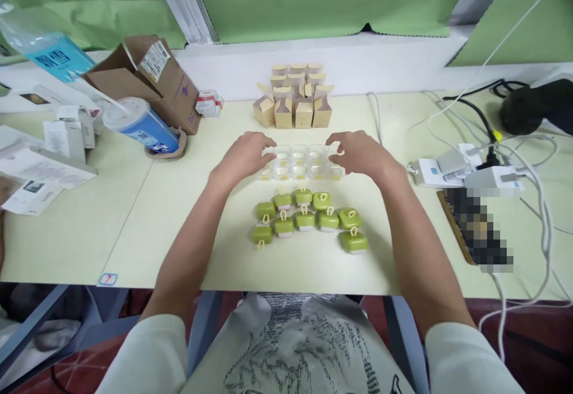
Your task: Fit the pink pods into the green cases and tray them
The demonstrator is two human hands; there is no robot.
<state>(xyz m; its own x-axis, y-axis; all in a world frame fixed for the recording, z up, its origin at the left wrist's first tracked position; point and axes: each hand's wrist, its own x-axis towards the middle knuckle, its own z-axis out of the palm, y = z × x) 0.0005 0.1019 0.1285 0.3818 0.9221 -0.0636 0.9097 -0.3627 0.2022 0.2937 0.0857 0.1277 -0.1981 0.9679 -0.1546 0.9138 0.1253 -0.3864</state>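
Clear plastic cases (pixel 299 161) stand side by side in two rows on the table, with bits of yellow at their bottoms. At the left end of these rows is my left hand (pixel 244 155), thumb and forefinger apart. My right hand (pixel 358 154) is at the right end in much the same pose. The fingertips overlap the end cases; whether they press on them I cannot tell. Nearer to me lie several small green cases (pixel 305 219) with pale undersides and cream loops on top.
Small open kraft-paper boxes (pixel 295 107) stand in rows by the wall. To the left are a cardboard carton (pixel 179 89), a blue cup (pixel 147 128), a large bottle (pixel 54 54) and white boxes (pixel 45 167). A power strip (pixel 430 173) and tangled cables are on the right.
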